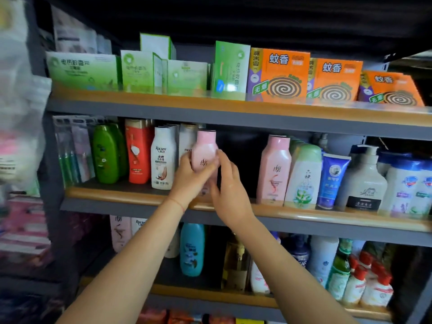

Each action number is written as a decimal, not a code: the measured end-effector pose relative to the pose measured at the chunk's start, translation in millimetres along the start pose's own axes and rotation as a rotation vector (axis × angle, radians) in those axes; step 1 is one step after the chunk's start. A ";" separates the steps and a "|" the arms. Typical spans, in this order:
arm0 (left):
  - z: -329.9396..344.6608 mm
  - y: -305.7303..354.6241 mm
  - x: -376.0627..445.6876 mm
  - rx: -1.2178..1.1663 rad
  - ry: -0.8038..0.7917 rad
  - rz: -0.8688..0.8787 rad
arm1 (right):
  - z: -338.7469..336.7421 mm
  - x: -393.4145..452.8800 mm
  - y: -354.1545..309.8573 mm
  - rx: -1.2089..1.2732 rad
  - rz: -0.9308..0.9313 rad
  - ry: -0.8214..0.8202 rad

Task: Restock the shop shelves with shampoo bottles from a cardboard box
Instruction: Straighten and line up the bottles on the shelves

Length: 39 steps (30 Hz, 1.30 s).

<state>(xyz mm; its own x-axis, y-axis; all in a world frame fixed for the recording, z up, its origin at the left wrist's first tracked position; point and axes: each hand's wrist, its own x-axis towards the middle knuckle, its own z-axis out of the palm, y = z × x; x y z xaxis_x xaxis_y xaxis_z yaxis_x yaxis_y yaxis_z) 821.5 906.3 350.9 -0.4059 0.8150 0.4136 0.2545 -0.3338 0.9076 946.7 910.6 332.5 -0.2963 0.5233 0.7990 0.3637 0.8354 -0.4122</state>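
Pink shampoo bottle, smooth plastic, standing beside white bottle; left hand fingers grasping it, right hand fingers resting straight against it.

Bright even light, dark shelf recesses, blurred left edge, wide-angle bowing
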 end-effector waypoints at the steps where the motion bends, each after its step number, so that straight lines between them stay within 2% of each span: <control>1: -0.6 1.4 4.2 -0.025 -0.015 -0.010 | 0.3 1.6 -0.4 -0.004 0.019 0.001; 8: 0.8 6.2 19.3 -0.138 -0.082 -0.077 | -2.4 3.0 2.1 0.010 0.056 -0.006; 15: 26.9 10.0 18.4 -0.266 -0.220 -0.150 | -19.2 -8.2 12.5 -0.106 0.101 0.082; 17: 40.5 10.5 16.8 -0.288 -0.247 -0.148 | -26.4 -13.2 19.0 -0.251 0.051 0.138; 20: 58.5 13.8 13.5 -0.296 -0.255 -0.145 | -39.3 -21.7 30.3 -0.622 -0.076 0.247; 24: 75.2 20.4 10.0 -0.265 -0.260 -0.201 | -52.8 -36.8 36.1 -0.820 -0.078 0.163; 30: 89.5 28.9 4.2 -0.213 -0.248 -0.214 | -60.1 -48.6 53.5 -0.776 -0.051 0.078; 39: 90.5 30.6 0.6 -0.200 -0.223 -0.210 | -59.6 -48.4 59.7 -0.736 -0.080 0.069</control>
<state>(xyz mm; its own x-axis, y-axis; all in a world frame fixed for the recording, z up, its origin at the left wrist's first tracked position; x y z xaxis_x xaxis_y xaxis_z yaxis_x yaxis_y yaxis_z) 908.5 939.4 372.5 -0.2239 0.9515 0.2109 0.0005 -0.2163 0.9763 1035.4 925.1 295.3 -0.2997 0.4338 0.8497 0.8481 0.5291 0.0290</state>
